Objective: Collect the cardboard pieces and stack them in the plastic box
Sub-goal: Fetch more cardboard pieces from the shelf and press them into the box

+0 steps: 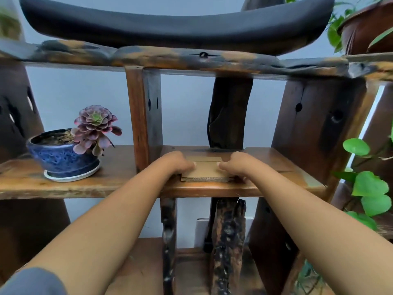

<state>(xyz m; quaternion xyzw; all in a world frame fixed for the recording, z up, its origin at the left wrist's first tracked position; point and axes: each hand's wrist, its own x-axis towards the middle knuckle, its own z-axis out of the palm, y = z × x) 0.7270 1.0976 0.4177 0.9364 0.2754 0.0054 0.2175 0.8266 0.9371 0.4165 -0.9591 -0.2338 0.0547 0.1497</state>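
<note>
Rustic wooden shelf unit (265, 189) fills the view: dark rough uprights, worn plank shelves, pale wall behind. On top, a long black curved cushion-like piece (176, 22). Right edge: trailing green vine (369, 186) and a brown planter (368, 28) up high. Left on the middle shelf: blue glazed pot (61, 158) on a white saucer, purple succulent (95, 126) leaning out of it, well apart from the work area.

Both bare arms reach in to the middle shelf. Between them lies the stack of cardboard pieces (205, 172), flat on the plank, near its front edge, just in front of a dark post (228, 116).

Left hand (176, 162) curls over the stack's left end, fingers on top, thumb side hidden. Right hand (236, 165) does the same at the right end, lower fingers seemingly tucked at the edge. Both grip or press the stack; whether it has left the shelf I cannot tell, it looks seated.

Step in hand, as I judge it: collecting, squaring the pieces into one bundle. Plastic box is not in view.

Next move likely calls for an even two-sided squeeze so the layers do not fan out, a lift clear of the shelf edge, then turning to find the box.
</note>
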